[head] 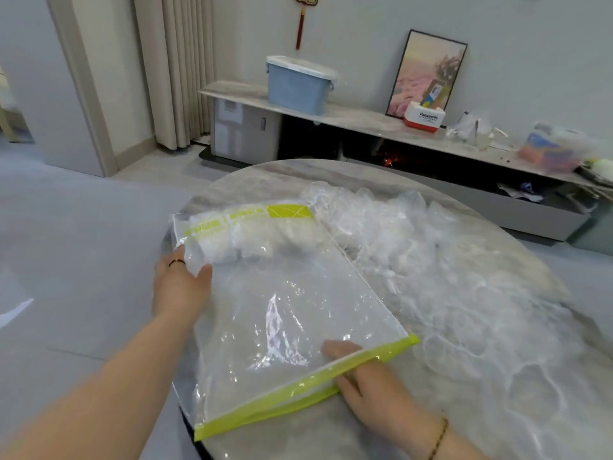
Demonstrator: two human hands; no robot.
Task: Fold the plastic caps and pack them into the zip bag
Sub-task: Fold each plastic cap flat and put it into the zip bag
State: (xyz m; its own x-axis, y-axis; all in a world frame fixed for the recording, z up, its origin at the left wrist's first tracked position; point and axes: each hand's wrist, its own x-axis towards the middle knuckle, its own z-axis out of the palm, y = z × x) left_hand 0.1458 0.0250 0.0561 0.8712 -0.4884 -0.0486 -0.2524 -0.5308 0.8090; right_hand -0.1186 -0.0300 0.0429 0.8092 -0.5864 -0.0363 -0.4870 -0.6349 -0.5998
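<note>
Between left hand (pixel 180 287) and right hand (pixel 365 383) lies the bag (pixel 298 310). Left pinches its side edge; right pinches the open zip mouth, thumb inside. Just beyond the left hand, folded caps (pixel 258 240) sit packed. Right of both, a big loose pile (pixel 431 260) awaits folding. Judged early-stage.

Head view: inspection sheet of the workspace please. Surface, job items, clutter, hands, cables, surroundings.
Surface: round marble table, bearing the bag and caps.
Job's things: zip bag lies flat, mouth toward the person; folded caps inside at its far end; loose caps piled to its right.
Clutter: nothing seen beyond the job's things.
Grippers: left hand grips the bag's far left edge; right hand pinches the green zip strip, fingers partly inside the mouth.
Cables: nothing seen.
Surroundings: low cabinet with blue bin, framed picture, Panasonic box; curtain.
</note>
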